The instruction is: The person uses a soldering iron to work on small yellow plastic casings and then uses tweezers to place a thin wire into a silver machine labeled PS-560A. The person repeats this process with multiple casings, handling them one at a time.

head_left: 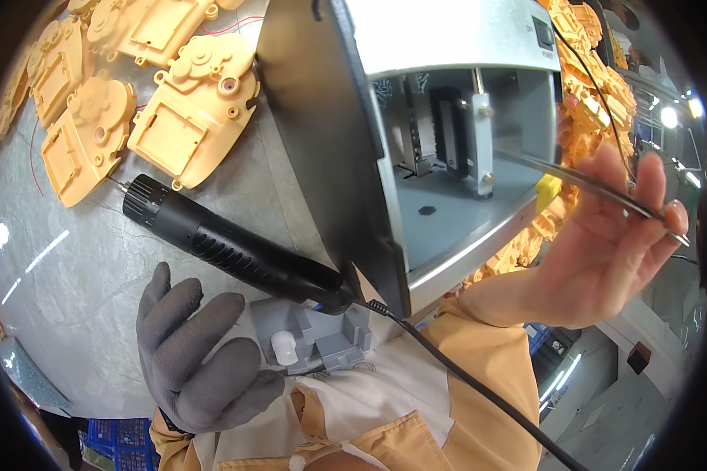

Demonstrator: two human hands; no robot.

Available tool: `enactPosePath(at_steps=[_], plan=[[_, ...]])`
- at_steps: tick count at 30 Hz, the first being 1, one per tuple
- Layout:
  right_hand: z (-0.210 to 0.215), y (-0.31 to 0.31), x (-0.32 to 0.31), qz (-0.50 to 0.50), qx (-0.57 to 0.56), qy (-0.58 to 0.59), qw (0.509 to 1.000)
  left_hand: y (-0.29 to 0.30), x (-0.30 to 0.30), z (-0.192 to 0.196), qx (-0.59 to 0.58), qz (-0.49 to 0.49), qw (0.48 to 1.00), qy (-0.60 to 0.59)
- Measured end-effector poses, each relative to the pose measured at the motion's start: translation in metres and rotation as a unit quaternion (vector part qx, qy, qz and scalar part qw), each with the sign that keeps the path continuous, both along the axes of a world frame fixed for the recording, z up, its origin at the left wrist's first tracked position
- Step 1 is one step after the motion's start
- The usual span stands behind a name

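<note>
In a grey knit glove, my left hand (200, 353) is raised palm up with its fingers loosely apart and nothing in them. It is nearest to a black electric screwdriver (236, 253), whose bit points at the yellow plastic housings. My bare right hand (609, 243) grips a pair of metal tweezers (601, 187) between thumb and fingers. The tweezers' tips reach into the open front of a boxy white and grey machine (448, 275). Inside it stand a dark block and an upright metal bracket (481, 145). Whether the tips hold anything is too small to tell.
Yellow housings (192, 110) lie at the far left with thin red wires. More yellow parts (581, 55) are heaped behind the machine. A grey plastic fixture (334, 334) with a white cylinder (283, 348) sits near my body. The screwdriver's black cable (463, 373) runs across my front.
</note>
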State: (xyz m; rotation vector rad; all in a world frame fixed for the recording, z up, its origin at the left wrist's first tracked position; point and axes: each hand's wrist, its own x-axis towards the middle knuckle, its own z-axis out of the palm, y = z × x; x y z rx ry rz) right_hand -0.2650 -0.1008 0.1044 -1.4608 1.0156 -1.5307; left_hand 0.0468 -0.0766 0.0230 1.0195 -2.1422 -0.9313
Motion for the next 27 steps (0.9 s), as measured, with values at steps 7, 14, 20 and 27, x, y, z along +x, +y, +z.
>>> enactPosePath(at_steps=[7,14,20,27], plan=[[0.012,-0.004,0.021,0.085,0.021,-0.05,0.995,-0.003,-0.001,-0.001,-0.016,-0.009,1.0,0.012],[-0.006,-0.035,0.029,0.065,-0.073,0.27,0.958,0.006,0.002,-0.005,-0.011,0.026,0.999,0.037],[-0.015,-0.036,0.047,-0.036,-0.101,0.352,0.93,0.005,0.005,-0.004,-0.006,0.023,0.999,0.04],[-0.022,-0.037,0.052,-0.039,-0.113,0.248,0.961,0.004,0.008,-0.006,-0.003,0.02,0.998,0.057]])
